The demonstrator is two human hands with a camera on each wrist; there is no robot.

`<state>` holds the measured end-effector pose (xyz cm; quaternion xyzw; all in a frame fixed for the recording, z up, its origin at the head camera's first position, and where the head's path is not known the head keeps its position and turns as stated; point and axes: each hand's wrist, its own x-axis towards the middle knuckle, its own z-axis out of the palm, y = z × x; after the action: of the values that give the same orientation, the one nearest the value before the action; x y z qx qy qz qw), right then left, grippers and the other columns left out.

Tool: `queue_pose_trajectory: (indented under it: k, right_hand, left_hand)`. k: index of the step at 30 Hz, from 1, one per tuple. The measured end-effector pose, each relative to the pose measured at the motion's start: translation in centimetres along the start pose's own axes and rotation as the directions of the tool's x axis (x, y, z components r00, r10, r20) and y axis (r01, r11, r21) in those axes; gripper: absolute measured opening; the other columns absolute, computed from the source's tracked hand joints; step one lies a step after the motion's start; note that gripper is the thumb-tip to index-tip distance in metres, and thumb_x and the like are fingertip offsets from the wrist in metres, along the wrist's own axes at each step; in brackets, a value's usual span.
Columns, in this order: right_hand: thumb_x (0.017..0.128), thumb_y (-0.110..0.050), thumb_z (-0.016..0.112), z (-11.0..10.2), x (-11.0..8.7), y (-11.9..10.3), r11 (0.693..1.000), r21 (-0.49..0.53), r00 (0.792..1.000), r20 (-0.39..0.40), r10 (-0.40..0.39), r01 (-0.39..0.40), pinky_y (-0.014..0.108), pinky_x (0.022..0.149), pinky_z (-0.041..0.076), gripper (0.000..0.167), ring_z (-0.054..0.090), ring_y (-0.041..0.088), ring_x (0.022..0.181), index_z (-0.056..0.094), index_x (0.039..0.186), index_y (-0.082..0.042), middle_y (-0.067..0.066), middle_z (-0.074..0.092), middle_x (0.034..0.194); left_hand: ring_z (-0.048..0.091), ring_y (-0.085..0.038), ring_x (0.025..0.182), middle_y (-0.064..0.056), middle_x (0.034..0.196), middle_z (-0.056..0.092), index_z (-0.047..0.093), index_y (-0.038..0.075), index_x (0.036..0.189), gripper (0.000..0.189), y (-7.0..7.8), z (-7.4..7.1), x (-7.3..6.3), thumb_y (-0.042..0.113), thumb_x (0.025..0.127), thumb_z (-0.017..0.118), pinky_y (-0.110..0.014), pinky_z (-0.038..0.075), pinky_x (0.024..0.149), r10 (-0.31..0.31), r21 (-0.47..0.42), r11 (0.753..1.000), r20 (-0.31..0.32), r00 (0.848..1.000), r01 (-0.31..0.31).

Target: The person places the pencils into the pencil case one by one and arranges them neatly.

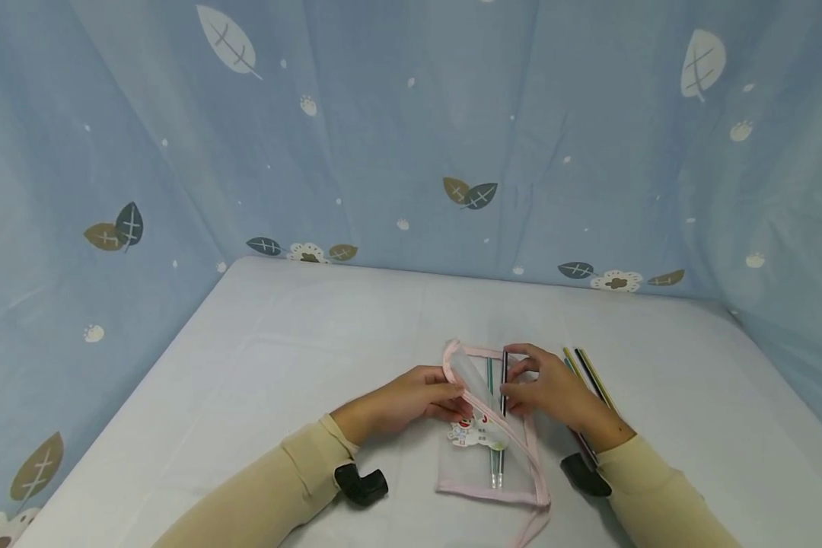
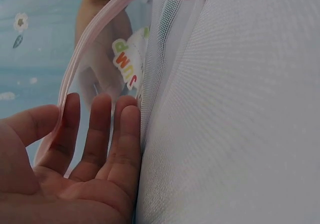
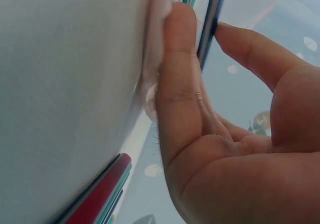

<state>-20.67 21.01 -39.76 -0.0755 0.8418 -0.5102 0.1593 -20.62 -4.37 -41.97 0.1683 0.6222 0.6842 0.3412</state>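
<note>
The fingers of the right hand (image 1: pixel 548 383) pinch a dark pencil (image 1: pixel 504 373) near its upper end, thumb on one side. From here I see the pencil standing lengthwise along a see-through pouch (image 1: pixel 486 496), its lower part inside. The left hand (image 1: pixel 411 399) holds the pouch's pink-trimmed opening edge (image 1: pixel 482 405) between thumb and forefinger, lifting it away, the other fingers loosely extended. Beside the dark pencil, a green pencil (image 1: pixel 490 377) lies in the pouch, and a cartoon label (image 1: pixel 471 435) shows on its front. The pouch is well apart from the bench's (image 1: pixel 315 342) back edge, roughly midway between its left and right edges. Between it and the right edge, partly under the right forearm, lie more pencils (image 1: pixel 594 375). Beige sleeves (image 1: pixel 274 476) reach in, a black piece (image 1: pixel 361 485) at each wrist. Blue leaf-print cloth (image 1: pixel 383 137) hangs behind.
</note>
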Motion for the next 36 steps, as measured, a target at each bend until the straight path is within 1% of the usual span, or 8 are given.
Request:
queue_pose_trajectory:
  k: [6,11,14,20,26,29,33,36]
  right_hand:
    - [0.090,-0.008,0.073,0.08,0.11,0.03,1.000,0.013,0.999,0.039,-0.005,0.004,0.037,0.063,0.065,0.072,0.073,0.025,0.076,0.034,0.150,0.002,0.024,0.061,0.113]
    - [0.089,-0.008,0.073,0.53,0.33,-0.23,1.000,-0.024,0.999,0.048,0.002,0.000,0.036,0.060,0.063,0.071,0.072,0.023,0.074,0.036,0.150,0.000,0.021,0.063,0.111]
    - [0.090,-0.007,0.072,0.73,0.31,-0.23,0.999,-0.049,0.998,0.061,0.004,-0.001,0.035,0.059,0.063,0.071,0.071,0.022,0.074,0.036,0.150,0.002,0.020,0.063,0.110]
    - [0.092,-0.007,0.069,0.61,0.32,0.05,0.997,-0.078,0.997,0.079,-0.002,0.008,0.033,0.058,0.062,0.069,0.068,0.021,0.075,0.034,0.151,0.002,0.018,0.062,0.107]
    - [0.094,-0.011,0.068,0.56,0.13,0.06,0.992,-0.122,0.994,0.107,-0.002,0.015,0.032,0.051,0.058,0.068,0.064,0.019,0.073,0.034,0.152,0.002,0.014,0.061,0.101]
    - [0.094,-0.012,0.067,0.61,0.06,-0.08,0.988,-0.149,0.993,0.118,-0.018,0.035,0.031,0.049,0.055,0.069,0.062,0.017,0.072,0.033,0.152,0.003,0.014,0.062,0.100]
    - [0.095,-0.012,0.066,0.73,0.13,-0.22,0.980,-0.191,0.992,0.120,-0.038,0.061,0.028,0.047,0.052,0.069,0.057,0.015,0.066,0.032,0.153,0.003,0.012,0.063,0.099]
    - [0.095,-0.012,0.066,0.82,0.17,-0.26,0.972,-0.224,0.991,0.126,-0.040,0.067,0.028,0.048,0.052,0.070,0.056,0.015,0.062,0.032,0.154,-0.001,0.011,0.064,0.099]
  left_hand:
    - [0.070,-0.016,0.096,-0.021,0.107,0.071,0.058,-0.013,0.119,0.030,0.09,-0.03,-0.01,0.012,0.104,0.051,-0.038,0.059,0.097,-0.001,0.005,1.000,0.006,1.000,0.001]
    - [0.069,-0.017,0.097,-0.023,0.107,0.070,0.058,-0.014,0.119,0.030,0.01,-0.19,0.01,0.011,0.104,0.051,-0.038,0.059,0.098,0.003,0.019,1.000,0.006,1.000,-0.003]
    - [0.070,-0.017,0.098,-0.025,0.109,0.070,0.057,-0.014,0.119,0.030,-0.10,-0.21,-0.04,0.011,0.104,0.051,-0.038,0.059,0.098,-0.001,0.025,1.000,0.014,1.000,0.001]
    - [0.070,-0.019,0.100,-0.027,0.110,0.069,0.058,-0.014,0.119,0.030,-0.22,-0.17,0.05,0.010,0.104,0.052,-0.038,0.058,0.099,0.006,0.029,1.000,0.013,1.000,-0.006]
    - [0.070,-0.018,0.100,-0.025,0.109,0.070,0.058,-0.013,0.119,0.029,-0.11,-0.02,0.05,0.012,0.104,0.052,-0.038,0.058,0.099,-0.007,0.028,1.000,0.018,1.000,0.006]
    - [0.070,-0.018,0.100,-0.023,0.108,0.071,0.059,-0.012,0.118,0.029,-0.04,0.02,0.02,0.012,0.104,0.052,-0.037,0.059,0.099,-0.005,0.028,1.000,0.014,1.000,0.005]
    - [0.070,-0.018,0.100,-0.023,0.107,0.071,0.059,-0.012,0.118,0.029,0.03,0.03,0.00,0.012,0.104,0.052,-0.037,0.059,0.099,0.002,0.031,1.000,0.005,1.000,-0.002]
    - [0.069,-0.017,0.098,-0.022,0.106,0.071,0.059,-0.013,0.118,0.029,0.09,0.06,-0.05,0.012,0.104,0.052,-0.038,0.059,0.098,-0.003,0.030,1.000,0.002,1.000,0.003]
